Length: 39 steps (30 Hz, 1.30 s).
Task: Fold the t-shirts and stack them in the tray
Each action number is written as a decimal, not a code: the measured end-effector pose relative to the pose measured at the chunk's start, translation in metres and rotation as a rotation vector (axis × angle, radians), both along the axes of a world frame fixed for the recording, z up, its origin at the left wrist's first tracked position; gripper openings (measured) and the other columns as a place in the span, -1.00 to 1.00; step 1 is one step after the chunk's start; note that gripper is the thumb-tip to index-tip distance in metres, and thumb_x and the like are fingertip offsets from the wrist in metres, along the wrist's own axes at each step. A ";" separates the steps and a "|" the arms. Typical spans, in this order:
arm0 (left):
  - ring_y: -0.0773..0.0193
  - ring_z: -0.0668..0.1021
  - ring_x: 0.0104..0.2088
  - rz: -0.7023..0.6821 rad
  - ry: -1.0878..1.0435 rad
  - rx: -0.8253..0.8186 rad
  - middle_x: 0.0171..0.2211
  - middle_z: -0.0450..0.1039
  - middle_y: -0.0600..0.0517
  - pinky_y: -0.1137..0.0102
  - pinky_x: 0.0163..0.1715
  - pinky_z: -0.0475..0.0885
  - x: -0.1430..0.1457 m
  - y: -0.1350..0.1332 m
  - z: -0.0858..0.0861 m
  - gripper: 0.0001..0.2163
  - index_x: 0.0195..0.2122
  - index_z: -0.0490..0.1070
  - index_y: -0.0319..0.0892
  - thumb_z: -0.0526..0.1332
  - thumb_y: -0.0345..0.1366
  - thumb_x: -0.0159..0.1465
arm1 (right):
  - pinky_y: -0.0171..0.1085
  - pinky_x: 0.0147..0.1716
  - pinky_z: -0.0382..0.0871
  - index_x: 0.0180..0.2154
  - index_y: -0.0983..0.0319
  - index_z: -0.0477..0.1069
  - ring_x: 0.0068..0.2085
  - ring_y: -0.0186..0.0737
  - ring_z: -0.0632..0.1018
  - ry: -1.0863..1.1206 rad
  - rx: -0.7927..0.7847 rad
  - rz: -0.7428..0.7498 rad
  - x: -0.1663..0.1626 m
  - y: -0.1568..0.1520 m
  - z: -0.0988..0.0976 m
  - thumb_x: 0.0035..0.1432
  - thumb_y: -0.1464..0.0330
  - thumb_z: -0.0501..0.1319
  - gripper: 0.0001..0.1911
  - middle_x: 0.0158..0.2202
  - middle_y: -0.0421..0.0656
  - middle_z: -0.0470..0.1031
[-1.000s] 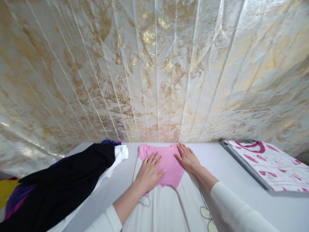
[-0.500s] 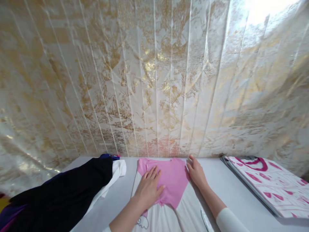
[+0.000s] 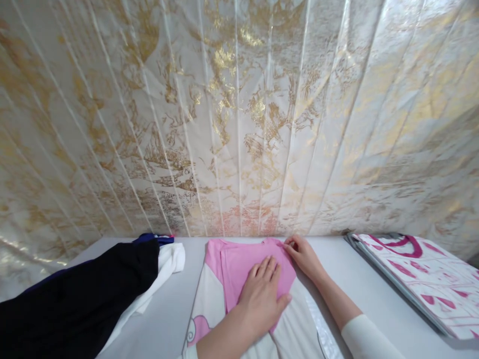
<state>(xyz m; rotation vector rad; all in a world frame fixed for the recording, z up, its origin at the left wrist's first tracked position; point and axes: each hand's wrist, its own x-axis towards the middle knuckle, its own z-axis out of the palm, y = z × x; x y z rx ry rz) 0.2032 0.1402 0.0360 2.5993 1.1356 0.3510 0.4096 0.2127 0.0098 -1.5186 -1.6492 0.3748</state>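
A pink and white garment (image 3: pixel 239 264) with a cartoon print lies flat on the white table (image 3: pixel 175 309), its pink top part toward the wall. My left hand (image 3: pixel 262 296) rests flat on the pink part, fingers stretched out and together. My right hand (image 3: pixel 305 257) is at the garment's upper right corner, fingers curled and pinching the pink edge near the neckline.
A pile of black, white and blue clothes (image 3: pixel 86 294) lies on the left of the table. A folded stack topped by a white cloth with red marks (image 3: pixel 419 274) sits at the right. A white and gold curtain (image 3: pixel 239 114) hangs right behind the table.
My left hand slid right across the pink part. My right hand moved in from the garment's right side and closed on the top corner. The view shifted slightly.
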 end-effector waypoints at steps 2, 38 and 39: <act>0.07 -0.03 0.36 -0.009 -0.014 0.001 0.36 -0.15 -0.17 0.11 0.31 -0.08 -0.002 0.001 0.000 -0.37 0.33 0.02 -0.30 -0.08 0.04 0.38 | -0.24 -0.35 0.33 -0.35 0.18 0.40 -0.41 -0.23 0.45 0.097 -0.016 0.095 -0.003 -0.001 0.004 0.15 0.06 0.12 -0.68 -0.24 -0.12 0.54; -0.02 -0.03 0.35 -0.086 0.023 0.037 0.37 -0.11 -0.17 0.02 0.24 0.00 -0.013 0.009 0.007 -0.38 0.32 0.04 -0.12 -0.05 0.12 0.35 | -0.23 -0.28 0.36 -0.23 0.22 0.49 -0.31 -0.17 0.49 -0.203 -0.089 0.386 0.010 0.022 0.034 0.12 0.29 0.09 -0.74 -0.33 -0.11 0.51; -0.03 -0.02 0.35 -0.082 0.018 0.037 0.37 -0.10 -0.18 0.01 0.23 0.01 -0.013 0.008 0.008 -0.39 0.32 0.05 -0.11 -0.04 0.12 0.35 | -0.23 -0.26 0.36 -0.25 0.22 0.51 -0.31 -0.17 0.49 -0.230 -0.083 0.411 0.009 0.022 0.035 0.11 0.31 0.10 -0.75 -0.32 -0.11 0.49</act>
